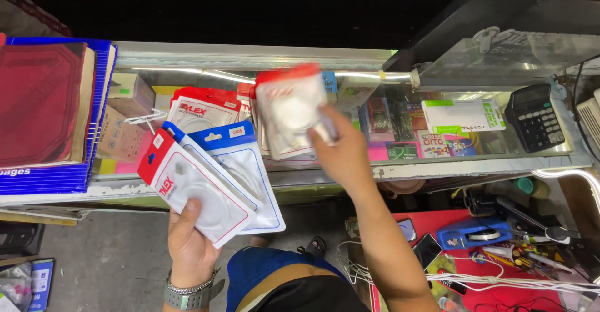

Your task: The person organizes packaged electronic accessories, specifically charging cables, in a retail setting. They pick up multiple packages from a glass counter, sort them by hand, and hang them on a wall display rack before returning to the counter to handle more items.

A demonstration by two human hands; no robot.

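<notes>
The right hand [345, 156] pinches a red-topped white packet [289, 110] above the glass counter [262, 55], blurred. Nearer left, the left hand [190, 240] clasps fanned red- and blue-topped packets [209, 181] over open floor; calculator [535, 117] far right

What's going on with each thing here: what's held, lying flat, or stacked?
Left hand: shut on fanned packets, red-topped and blue-topped.
Right hand: shut on a red-topped packet, raised and blurred.
Counter packets: lying on the glass counter.
Calculator: lying flat.
Books: stacked.
</notes>
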